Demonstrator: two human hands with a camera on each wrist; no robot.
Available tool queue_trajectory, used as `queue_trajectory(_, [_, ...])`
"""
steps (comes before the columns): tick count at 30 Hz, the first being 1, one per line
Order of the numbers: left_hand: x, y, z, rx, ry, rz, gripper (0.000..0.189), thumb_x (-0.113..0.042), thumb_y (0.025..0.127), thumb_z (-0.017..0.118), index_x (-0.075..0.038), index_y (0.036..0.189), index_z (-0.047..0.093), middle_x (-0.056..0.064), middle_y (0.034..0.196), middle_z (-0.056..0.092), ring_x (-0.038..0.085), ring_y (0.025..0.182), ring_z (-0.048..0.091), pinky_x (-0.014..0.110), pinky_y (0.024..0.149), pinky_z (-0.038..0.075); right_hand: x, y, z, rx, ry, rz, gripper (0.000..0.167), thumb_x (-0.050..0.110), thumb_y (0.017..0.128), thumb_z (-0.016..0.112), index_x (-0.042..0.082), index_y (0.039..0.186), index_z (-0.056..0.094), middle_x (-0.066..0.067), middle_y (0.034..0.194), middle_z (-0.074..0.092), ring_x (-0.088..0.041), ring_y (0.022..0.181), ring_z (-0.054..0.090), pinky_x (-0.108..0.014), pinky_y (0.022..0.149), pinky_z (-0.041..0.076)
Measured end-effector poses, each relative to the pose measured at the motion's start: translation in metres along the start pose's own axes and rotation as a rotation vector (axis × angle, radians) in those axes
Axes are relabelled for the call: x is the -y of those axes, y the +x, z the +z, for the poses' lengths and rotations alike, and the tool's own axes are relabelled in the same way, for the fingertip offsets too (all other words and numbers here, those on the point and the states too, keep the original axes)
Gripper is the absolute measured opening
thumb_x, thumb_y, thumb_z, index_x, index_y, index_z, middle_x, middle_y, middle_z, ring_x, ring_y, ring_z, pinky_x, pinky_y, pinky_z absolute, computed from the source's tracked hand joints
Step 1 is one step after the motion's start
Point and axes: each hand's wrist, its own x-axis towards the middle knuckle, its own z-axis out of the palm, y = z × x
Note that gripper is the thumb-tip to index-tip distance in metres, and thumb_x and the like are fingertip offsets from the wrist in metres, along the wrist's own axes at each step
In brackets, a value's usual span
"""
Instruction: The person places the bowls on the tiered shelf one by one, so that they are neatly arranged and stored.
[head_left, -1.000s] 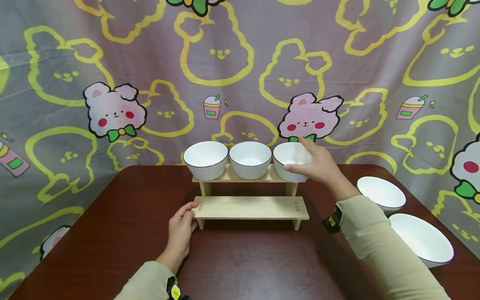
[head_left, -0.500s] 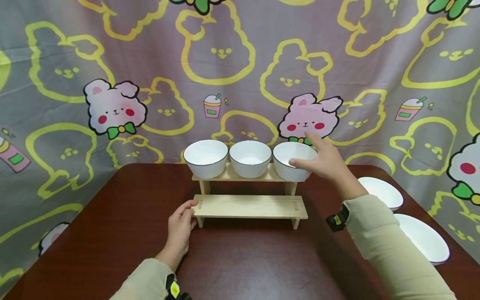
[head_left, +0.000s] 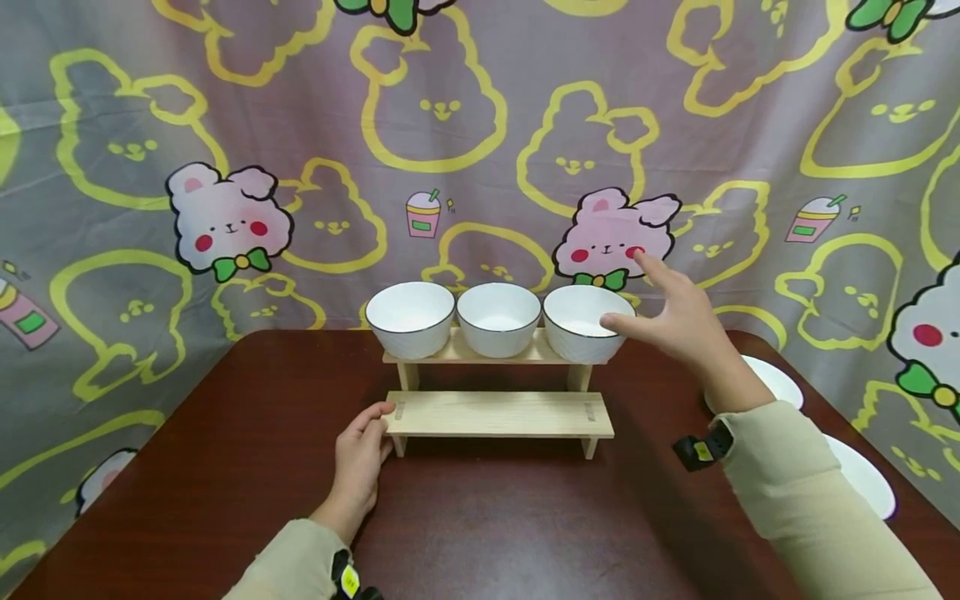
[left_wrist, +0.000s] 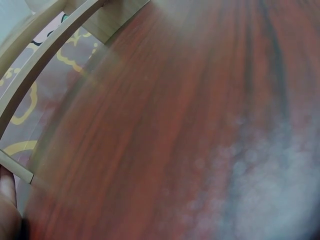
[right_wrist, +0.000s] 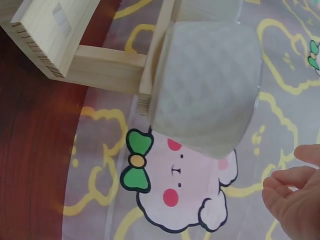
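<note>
A two-step wooden stand (head_left: 495, 414) rises from the table. Three white bowls with dark rims line its upper shelf: a left bowl (head_left: 411, 321), a middle bowl (head_left: 498, 321) and a right bowl (head_left: 581, 333). My left hand (head_left: 358, 458) holds the left end of the lower shelf, its fingertips at the edge; only a bit of it shows in the left wrist view. My right hand (head_left: 686, 329) is beside the right bowl, thumb and fingers spread, holding nothing. In the right wrist view a gap separates these fingers (right_wrist: 295, 180) from the bowl's textured side (right_wrist: 207, 85).
Two more white dishes, a far one (head_left: 780, 385) and a near one (head_left: 866, 482), lie at the table's right side, partly behind my right arm. A patterned curtain (head_left: 300, 108) hangs close behind the dark wood table (head_left: 480, 525).
My right hand has drawn back to the right, away from the right bowl, its fingers still spread. The bowls stay on the upper shelf. My left hand keeps its place on the stand.
</note>
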Motion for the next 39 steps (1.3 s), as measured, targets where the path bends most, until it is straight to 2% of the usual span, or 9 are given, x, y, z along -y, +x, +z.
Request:
queue_trajectory(11, [-0.002, 0.001, 0.001, 0.015, 0.004, 0.005, 0.036, -0.005, 0.090, 0.038, 0.004, 0.120, 0.054, 0.009, 0.136, 0.044, 0.023, 0.121, 0.044, 0.044, 0.095, 0.039, -0.007, -0.028, -0.014, -0.040, 0.025, 0.023, 0.095, 0.040, 0.073, 0.074, 0.020, 0.148, 0.021, -0.014, 0.151, 0.023, -0.041, 0.136, 0.019, -0.069, 0.095, 0.021])
queue_trajectory(18, [-0.004, 0.002, 0.002, 0.014, 0.007, 0.005, 0.036, -0.005, 0.089, 0.038, 0.004, 0.120, 0.054, 0.010, 0.135, 0.044, 0.022, 0.120, 0.044, 0.044, 0.094, 0.039, -0.015, -0.049, -0.022, -0.047, 0.049, 0.097, 0.092, 0.039, 0.076, 0.072, 0.025, 0.149, 0.017, -0.017, 0.152, 0.019, -0.043, 0.136, 0.018, -0.069, 0.095, 0.020])
queue_trajectory(25, [-0.005, 0.003, 0.003, 0.011, 0.011, 0.001, 0.036, -0.005, 0.089, 0.038, 0.004, 0.119, 0.054, 0.010, 0.135, 0.045, 0.022, 0.119, 0.045, 0.044, 0.094, 0.040, -0.032, -0.070, -0.024, -0.070, 0.055, 0.144, 0.091, 0.038, 0.077, 0.071, 0.024, 0.149, 0.017, -0.017, 0.152, 0.019, -0.043, 0.136, 0.015, -0.071, 0.092, 0.020])
queue_trajectory(31, [-0.004, 0.003, 0.002, 0.014, 0.013, -0.005, 0.036, -0.006, 0.090, 0.038, 0.004, 0.120, 0.054, 0.010, 0.136, 0.044, 0.023, 0.121, 0.044, 0.044, 0.095, 0.039, -0.052, -0.089, -0.025, -0.089, 0.066, 0.224, 0.089, 0.038, 0.080, 0.068, 0.026, 0.149, 0.014, -0.017, 0.152, 0.017, -0.045, 0.136, 0.014, -0.071, 0.090, 0.021])
queue_trajectory(35, [-0.003, 0.002, 0.001, 0.014, 0.011, -0.015, 0.036, -0.006, 0.090, 0.038, 0.004, 0.121, 0.054, 0.010, 0.137, 0.043, 0.023, 0.122, 0.042, 0.045, 0.096, 0.038, -0.065, -0.097, -0.027, -0.085, 0.077, 0.310, 0.088, 0.043, 0.082, 0.063, 0.028, 0.149, 0.007, -0.019, 0.152, 0.013, -0.046, 0.136, 0.009, -0.072, 0.090, 0.019])
queue_trajectory(39, [-0.002, 0.000, 0.000, 0.007, 0.008, -0.016, 0.035, -0.006, 0.091, 0.038, 0.004, 0.120, 0.054, 0.010, 0.135, 0.044, 0.022, 0.121, 0.043, 0.045, 0.096, 0.038, -0.077, -0.106, -0.030, -0.091, 0.090, 0.359, 0.087, 0.043, 0.085, 0.060, 0.026, 0.149, 0.003, -0.019, 0.152, 0.011, -0.044, 0.136, 0.010, -0.070, 0.094, 0.018])
